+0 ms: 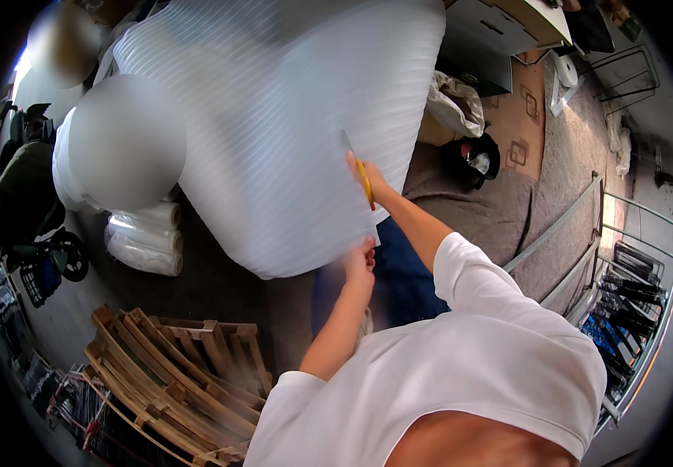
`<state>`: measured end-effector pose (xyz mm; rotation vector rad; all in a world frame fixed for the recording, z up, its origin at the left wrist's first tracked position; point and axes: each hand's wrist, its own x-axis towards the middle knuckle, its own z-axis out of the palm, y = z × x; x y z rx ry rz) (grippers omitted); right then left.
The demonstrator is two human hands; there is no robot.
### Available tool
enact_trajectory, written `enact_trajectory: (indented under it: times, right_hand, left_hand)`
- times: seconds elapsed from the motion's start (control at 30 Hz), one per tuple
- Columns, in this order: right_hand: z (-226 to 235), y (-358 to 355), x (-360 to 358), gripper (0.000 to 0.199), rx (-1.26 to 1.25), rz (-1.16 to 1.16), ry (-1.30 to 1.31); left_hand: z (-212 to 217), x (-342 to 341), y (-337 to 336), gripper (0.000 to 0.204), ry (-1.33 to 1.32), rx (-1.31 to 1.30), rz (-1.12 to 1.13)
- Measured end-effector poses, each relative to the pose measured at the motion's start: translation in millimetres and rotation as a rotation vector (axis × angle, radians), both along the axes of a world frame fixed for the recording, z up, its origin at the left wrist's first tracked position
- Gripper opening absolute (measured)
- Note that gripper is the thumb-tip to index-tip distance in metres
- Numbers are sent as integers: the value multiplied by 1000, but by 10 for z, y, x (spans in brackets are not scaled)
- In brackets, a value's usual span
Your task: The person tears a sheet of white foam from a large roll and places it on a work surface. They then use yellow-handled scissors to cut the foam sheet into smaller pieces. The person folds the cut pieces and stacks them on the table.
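Note:
A large ribbed white foam sheet (297,148) spreads out in front of me. My right hand (377,185) is closed around a yellow-handled cutting tool (364,182), its thin grey blade pointing away from me over the sheet. Whether it is a knife or scissors is too blurred to tell. Nearer to my body, my left hand (360,261) grips the sheet's near right edge with bent fingers. A small white flap shows between the two hands.
Wooden pallets (188,366) lie at the lower left. Clear-wrapped rolls (145,237) sit beyond them. A black bag (472,159) and a whitish sack (457,105) stand right of the sheet. Farther right is a metal-framed cart (624,303); a box (500,23) is at the back.

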<state>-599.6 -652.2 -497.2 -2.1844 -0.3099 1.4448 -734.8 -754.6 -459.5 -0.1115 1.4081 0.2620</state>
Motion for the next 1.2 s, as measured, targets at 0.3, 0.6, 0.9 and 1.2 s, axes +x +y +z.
enact_trajectory:
  times: [0.3,0.6,0.9,1.2]
  right_hand:
    - [-340,320,158,65,65,111,81]
    - [-289,292,279,50,300,103,-116]
    - [-190,354,373,39,348,93,-174]
    - [-93,404,307,44,306,125,-15]
  left_hand:
    - [-213,-71,91,13,-45,-54,91]
    - [205,-47,822,21,208,425,-917]
    - [-682,846,1600,89,621,1060,-1555]
    - [-682,722,1823,22,563,1465,-1015]
